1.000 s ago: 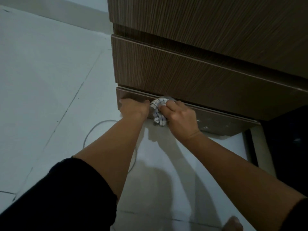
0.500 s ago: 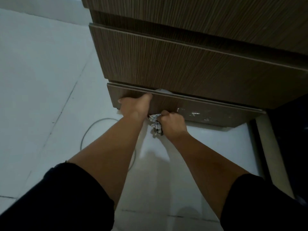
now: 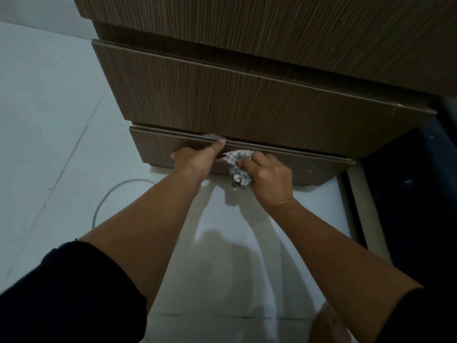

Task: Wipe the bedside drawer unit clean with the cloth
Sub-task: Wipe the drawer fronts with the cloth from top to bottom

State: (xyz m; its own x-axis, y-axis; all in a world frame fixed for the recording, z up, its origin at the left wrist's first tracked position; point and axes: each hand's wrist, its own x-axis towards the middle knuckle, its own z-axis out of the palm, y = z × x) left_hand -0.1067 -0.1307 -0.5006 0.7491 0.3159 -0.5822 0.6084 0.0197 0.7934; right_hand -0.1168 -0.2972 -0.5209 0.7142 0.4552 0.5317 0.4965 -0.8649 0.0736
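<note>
On a pale tiled floor, the left hand grips the bottom drawer edge while the right hand clamps the cloth against its front, mid-wipe; next probably sweeping rightward.

Pale tiled floor, grey cable, dim light

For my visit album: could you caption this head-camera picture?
Right hand wipes the bottom drawer with a checked cloth; left hand grips its top edge.
</note>
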